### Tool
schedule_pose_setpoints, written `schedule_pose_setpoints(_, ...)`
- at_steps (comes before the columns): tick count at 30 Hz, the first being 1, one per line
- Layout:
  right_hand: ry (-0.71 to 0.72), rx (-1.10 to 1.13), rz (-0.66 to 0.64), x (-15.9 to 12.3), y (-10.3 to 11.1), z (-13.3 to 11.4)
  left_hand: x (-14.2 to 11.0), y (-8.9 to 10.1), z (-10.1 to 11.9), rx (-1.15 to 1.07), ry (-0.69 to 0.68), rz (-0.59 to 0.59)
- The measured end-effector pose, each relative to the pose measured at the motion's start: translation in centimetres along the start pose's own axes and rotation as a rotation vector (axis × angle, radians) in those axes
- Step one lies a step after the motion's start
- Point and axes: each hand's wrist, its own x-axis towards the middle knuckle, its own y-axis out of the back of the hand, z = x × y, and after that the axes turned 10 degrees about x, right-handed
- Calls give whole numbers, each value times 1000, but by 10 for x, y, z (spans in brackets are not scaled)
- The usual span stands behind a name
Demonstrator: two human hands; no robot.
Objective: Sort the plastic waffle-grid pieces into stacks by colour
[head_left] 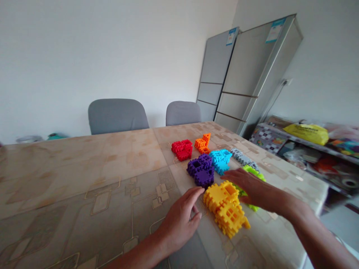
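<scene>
Several piles of toothed plastic building pieces lie on the patterned table: red, orange, light blue, purple, grey, lime green and yellow. My left hand rests on the table just left of the yellow pile, fingers stretched out, holding nothing. My right hand lies flat over the green pile, fingers extended toward the yellow and purple piles, partly hiding the green pieces.
Two grey chairs stand at the table's far side. A tall silver refrigerator stands behind on the right. A low shelf with a yellow bag and clutter runs along the right wall.
</scene>
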Motion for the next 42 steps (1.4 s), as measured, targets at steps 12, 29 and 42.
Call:
schedule_pose_setpoints(12, 13, -38, -30, 7, 3, -10, 1, -2, 0, 7, 13, -4)
schedule_pose_setpoints(29, -111, -145, 482, -37, -85, -53, -33, -28, 24, -98, 98, -163)
schedule_pose_setpoints(42, -210, -99, 413, -36, -73, -52, -30, -23, 31, -308, 136, -196)
